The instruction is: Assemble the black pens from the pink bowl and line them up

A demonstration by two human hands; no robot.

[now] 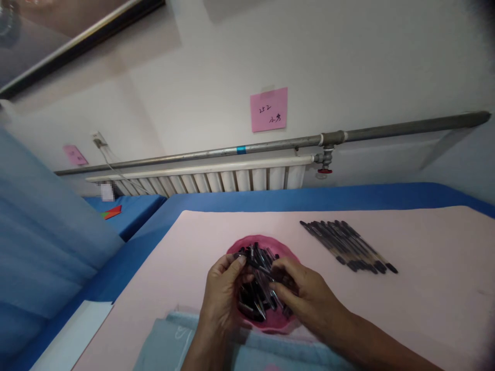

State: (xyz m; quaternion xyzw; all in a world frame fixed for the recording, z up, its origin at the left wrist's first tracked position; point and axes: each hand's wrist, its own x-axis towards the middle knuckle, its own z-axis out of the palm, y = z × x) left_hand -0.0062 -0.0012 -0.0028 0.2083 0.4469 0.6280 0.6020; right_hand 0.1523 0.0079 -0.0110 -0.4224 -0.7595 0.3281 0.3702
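Over a pink bowl [284, 322] with a wavy rim, both my hands are closed on one dark pen [260, 267]. My left hand [222, 288] pinches its left end between thumb and fingers. Around the other end, my right hand [303, 291] is closed, hiding part of it. Beneath them the bowl holds several loose pen parts [253, 299], black and clear. To the right, a row of pens [348, 247] with dark ends lies slanted side by side on the pink sheet [425, 309].
Light blue cloth [166, 342] lies at the near edge, below the bowl. White paper [77, 335] is at the lower left, beside a blue curtain [42, 232]. Behind the blue table edge [309, 198] are a radiator [232, 180] and a pipe with a red valve [325, 171].
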